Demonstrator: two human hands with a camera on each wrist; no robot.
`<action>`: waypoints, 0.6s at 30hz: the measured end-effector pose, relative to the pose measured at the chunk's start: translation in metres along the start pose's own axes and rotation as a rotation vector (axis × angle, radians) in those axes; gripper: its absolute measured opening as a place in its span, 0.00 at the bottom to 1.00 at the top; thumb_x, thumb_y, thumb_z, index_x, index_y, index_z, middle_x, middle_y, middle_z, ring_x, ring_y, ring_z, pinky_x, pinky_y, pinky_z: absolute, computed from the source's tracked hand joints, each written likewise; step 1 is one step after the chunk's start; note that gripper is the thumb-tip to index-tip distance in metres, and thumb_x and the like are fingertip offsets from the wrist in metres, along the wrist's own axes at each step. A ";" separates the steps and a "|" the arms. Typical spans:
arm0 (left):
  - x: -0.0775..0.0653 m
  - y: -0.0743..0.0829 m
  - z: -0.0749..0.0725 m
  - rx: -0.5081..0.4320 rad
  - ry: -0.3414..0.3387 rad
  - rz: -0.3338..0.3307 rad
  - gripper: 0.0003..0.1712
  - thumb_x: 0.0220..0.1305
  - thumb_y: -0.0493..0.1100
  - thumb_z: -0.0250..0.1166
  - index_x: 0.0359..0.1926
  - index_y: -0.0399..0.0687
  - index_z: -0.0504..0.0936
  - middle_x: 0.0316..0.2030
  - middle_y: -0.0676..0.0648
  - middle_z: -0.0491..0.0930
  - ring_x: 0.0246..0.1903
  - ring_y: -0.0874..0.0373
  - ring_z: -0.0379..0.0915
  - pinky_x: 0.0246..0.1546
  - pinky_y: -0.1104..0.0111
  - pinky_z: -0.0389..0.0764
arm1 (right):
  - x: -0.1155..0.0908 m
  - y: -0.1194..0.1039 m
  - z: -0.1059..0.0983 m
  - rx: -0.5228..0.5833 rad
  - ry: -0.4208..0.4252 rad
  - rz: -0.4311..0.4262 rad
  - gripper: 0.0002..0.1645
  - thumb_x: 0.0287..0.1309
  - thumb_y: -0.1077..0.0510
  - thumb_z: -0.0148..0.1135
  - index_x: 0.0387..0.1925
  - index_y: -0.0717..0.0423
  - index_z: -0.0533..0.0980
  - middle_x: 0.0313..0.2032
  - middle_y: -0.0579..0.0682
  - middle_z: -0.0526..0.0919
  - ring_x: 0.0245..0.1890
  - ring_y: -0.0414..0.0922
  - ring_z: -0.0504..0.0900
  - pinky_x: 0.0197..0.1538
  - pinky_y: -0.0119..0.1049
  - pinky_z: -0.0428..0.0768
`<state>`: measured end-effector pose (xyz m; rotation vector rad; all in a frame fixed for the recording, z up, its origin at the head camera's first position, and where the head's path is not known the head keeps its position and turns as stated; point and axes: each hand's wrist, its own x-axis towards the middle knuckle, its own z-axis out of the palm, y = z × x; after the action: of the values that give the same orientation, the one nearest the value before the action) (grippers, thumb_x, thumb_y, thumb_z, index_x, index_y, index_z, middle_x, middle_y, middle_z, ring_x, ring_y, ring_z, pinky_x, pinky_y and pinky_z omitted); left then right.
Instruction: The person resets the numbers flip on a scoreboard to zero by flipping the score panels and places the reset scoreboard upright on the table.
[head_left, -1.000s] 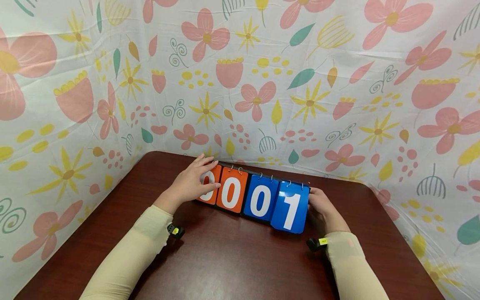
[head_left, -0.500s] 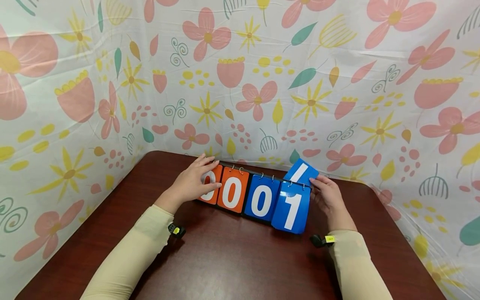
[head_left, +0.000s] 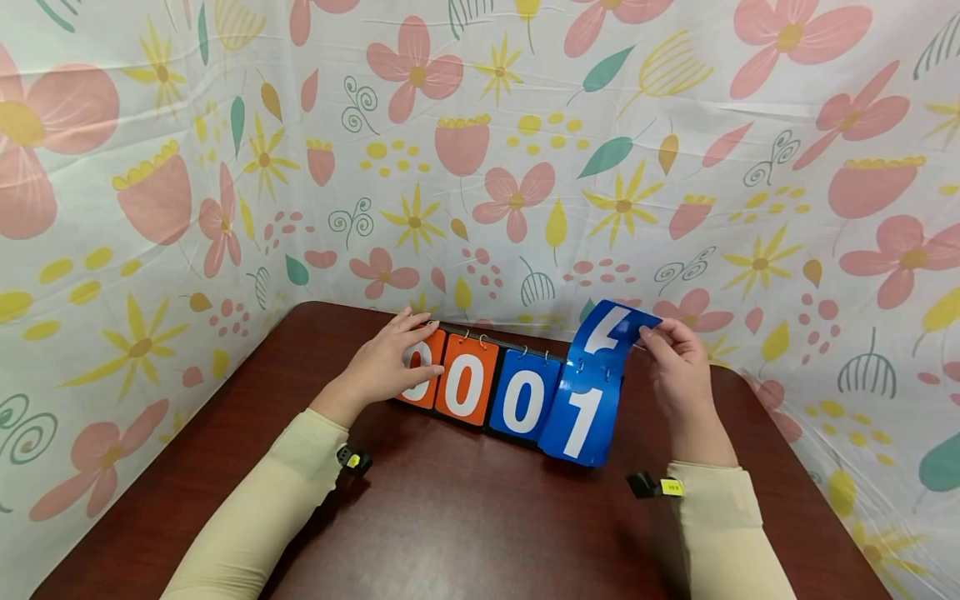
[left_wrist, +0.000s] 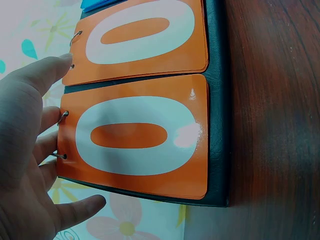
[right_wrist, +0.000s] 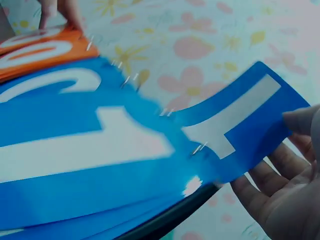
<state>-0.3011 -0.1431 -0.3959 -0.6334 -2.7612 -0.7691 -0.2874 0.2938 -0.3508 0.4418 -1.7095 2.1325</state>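
Note:
A flip scoreboard (head_left: 495,421) stands on the table, its orange cards reading 0 and 0, its blue cards 0 and 1. My left hand (head_left: 382,358) holds its left end, thumb near the ring of an orange card (left_wrist: 132,137) and several fingers reaching behind the top edge. At the other end my right hand (head_left: 678,358) pinches the corner of a blue number card (right_wrist: 245,120) between thumb and fingers. That card is bent up and back over its rings, showing an upside-down 1. Below it hangs the blue card with a 1 (head_left: 581,421).
The scoreboard sits toward the back of a dark reddish-brown table (head_left: 450,517). A white cloth with a flower print (head_left: 517,275) hangs close behind the table and along its sides.
My right hand has come from the scoreboard's right edge up and to the right, lifting a blue card over the rings. My left hand has stayed in place.

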 end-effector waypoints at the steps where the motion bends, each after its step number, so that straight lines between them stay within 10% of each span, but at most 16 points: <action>1: 0.000 0.000 0.000 -0.001 -0.001 0.000 0.46 0.64 0.73 0.63 0.78 0.69 0.62 0.81 0.56 0.55 0.84 0.54 0.35 0.66 0.41 0.74 | -0.002 -0.005 0.003 -0.014 -0.020 -0.041 0.10 0.70 0.69 0.57 0.35 0.55 0.81 0.25 0.45 0.83 0.29 0.37 0.83 0.39 0.26 0.84; 10: -0.001 0.001 -0.001 -0.009 -0.006 0.001 0.46 0.64 0.72 0.64 0.78 0.66 0.63 0.81 0.55 0.55 0.84 0.52 0.35 0.65 0.41 0.74 | -0.021 -0.044 0.011 -0.487 -0.568 -0.220 0.13 0.64 0.77 0.56 0.45 0.67 0.81 0.33 0.47 0.86 0.28 0.40 0.81 0.35 0.27 0.82; 18: -0.001 0.002 -0.002 -0.010 -0.001 0.002 0.45 0.65 0.71 0.64 0.78 0.68 0.62 0.81 0.56 0.56 0.84 0.52 0.36 0.67 0.41 0.73 | -0.038 -0.054 0.030 -0.888 -0.926 0.045 0.19 0.62 0.60 0.68 0.55 0.47 0.84 0.45 0.48 0.89 0.20 0.39 0.76 0.26 0.32 0.79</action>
<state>-0.2990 -0.1429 -0.3930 -0.6394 -2.7588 -0.7831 -0.2282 0.2720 -0.3152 1.1896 -2.8932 0.9543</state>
